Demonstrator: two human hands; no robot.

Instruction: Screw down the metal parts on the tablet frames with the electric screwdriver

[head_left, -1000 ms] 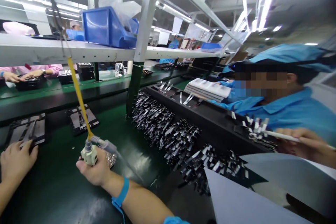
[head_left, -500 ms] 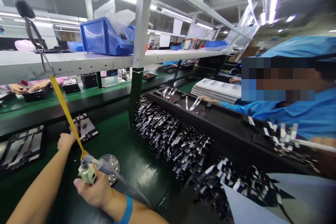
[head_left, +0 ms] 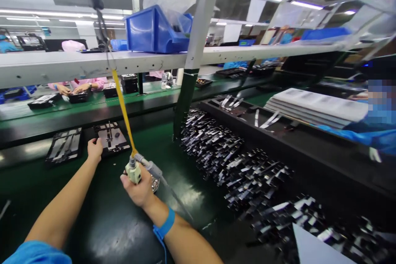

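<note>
A tool point(head_left: 133, 172) on a yellow cord point(head_left: 123, 111) is gripped tight in the right hand point(head_left: 139, 185), above the green surface point(head_left: 102, 222). A small round dish point(head_left: 154, 183) is partly hidden behind that hand. The left hand point(head_left: 94, 149) is laid on the edge of a dark tray point(head_left: 111, 137); its fingers cannot be made out. Heaps of small black and white parts point(head_left: 229, 161) are spread to the right, beside a post point(head_left: 188, 90).
</note>
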